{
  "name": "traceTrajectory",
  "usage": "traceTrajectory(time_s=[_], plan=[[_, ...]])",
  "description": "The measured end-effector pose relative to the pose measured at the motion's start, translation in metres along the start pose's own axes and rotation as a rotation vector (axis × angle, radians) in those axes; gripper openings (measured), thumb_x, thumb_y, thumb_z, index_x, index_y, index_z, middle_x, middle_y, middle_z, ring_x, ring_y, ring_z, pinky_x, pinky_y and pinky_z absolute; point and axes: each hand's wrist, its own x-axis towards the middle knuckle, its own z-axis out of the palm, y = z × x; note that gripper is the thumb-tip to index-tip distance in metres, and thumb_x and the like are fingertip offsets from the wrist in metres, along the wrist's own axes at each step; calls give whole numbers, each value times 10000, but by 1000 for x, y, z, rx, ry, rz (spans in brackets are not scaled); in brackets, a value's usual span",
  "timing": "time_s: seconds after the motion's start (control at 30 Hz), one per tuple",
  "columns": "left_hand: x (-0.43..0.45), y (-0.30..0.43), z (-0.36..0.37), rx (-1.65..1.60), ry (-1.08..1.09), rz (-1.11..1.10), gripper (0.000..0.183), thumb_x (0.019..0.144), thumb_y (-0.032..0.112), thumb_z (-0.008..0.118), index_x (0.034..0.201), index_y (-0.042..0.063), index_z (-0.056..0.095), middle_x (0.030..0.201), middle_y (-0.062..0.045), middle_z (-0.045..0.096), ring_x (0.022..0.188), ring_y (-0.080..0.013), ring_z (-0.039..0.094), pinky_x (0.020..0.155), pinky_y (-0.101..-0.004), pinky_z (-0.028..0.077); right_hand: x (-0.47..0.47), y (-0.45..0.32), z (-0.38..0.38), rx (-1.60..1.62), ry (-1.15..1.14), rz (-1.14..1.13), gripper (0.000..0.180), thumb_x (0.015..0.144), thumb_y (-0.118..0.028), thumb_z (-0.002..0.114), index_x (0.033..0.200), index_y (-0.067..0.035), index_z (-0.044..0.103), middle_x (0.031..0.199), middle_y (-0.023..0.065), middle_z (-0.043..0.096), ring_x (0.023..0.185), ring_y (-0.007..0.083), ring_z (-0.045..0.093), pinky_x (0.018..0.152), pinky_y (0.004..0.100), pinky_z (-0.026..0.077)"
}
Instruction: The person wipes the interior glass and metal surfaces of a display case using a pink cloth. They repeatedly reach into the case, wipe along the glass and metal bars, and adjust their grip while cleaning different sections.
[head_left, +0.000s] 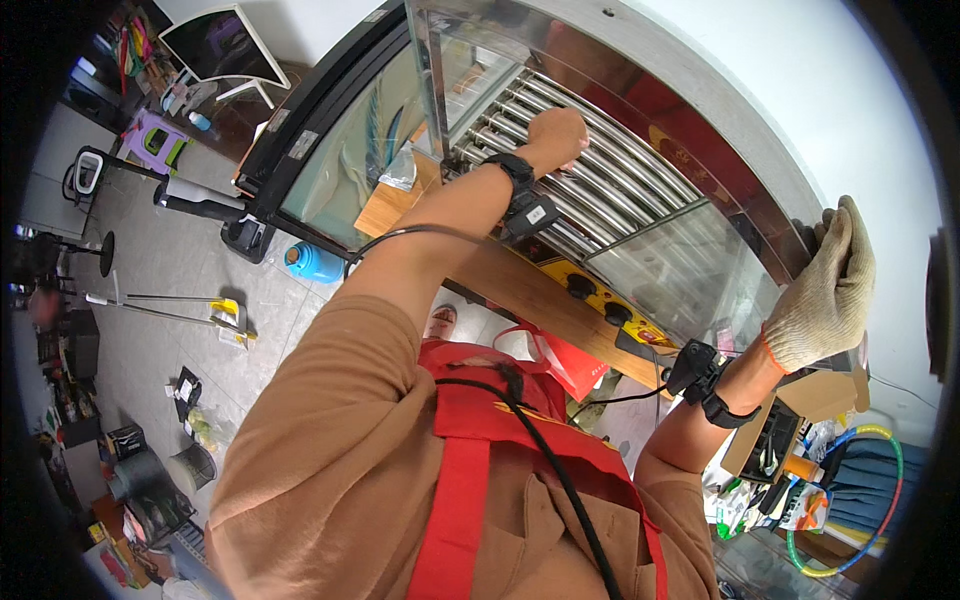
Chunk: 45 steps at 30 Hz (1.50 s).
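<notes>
My bare left hand (557, 138) is curled over the metal rollers (637, 180) of a hot dog roller grill, inside its glass case. The fingertips face away from me, so whether they grip anything is hidden. My right hand (829, 289) wears a knitted work glove with an orange cuff. Its fingers lie straight against the right end of the case, with no object visible in them. A glass panel (667, 255) covers the rollers' right part. Two black knobs (581, 286) sit on the yellow front panel (555, 271).
A wooden counter board (517, 292) runs below the grill, with a red bag (570, 364) underneath. To the left stands a black-framed glass case (330, 165). A blue bottle (315, 262) is on the floor. An open cardboard box (817, 397) lies at right. Cables trail from both wrist devices.
</notes>
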Motion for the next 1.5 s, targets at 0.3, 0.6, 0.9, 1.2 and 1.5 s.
traceTrajectory(time_s=[0.3,0.6,0.9,1.2,1.5], plan=[[1,-40,-38,14,70,45,263,786,138,609,525,126,577,454,-18,572,452,-137,613,476,-309,458,-1,2,-1,136,-4,35,173,909,-91,653,1052,-2,694,862,120,699,687,153,692,568,276,600],[-17,6,-1,317,51,264,63,744,113,708,780,164,715,999,-71,620,1034,-281,570,776,-437,532,0,2,2,105,12,10,180,904,-98,660,1052,-1,694,850,120,701,688,155,694,569,281,604],[-15,-13,-30,153,48,173,84,764,153,714,848,145,717,987,-86,652,996,-299,608,787,-424,536,-1,2,-1,63,-4,47,174,906,-95,655,1047,-6,707,951,118,722,797,139,699,682,253,596],[-6,-27,-23,279,138,185,98,758,139,700,818,62,694,914,-123,658,940,-320,616,771,-442,530,0,-1,1,10,15,10,178,915,-97,648,1051,0,706,927,118,721,804,145,694,697,258,584],[-15,62,62,122,6,462,124,721,121,704,838,102,738,927,-141,676,900,-312,662,753,-419,548,1,-3,2,-12,29,46,155,900,-69,657,1033,-7,708,918,102,718,742,120,683,611,236,585]])
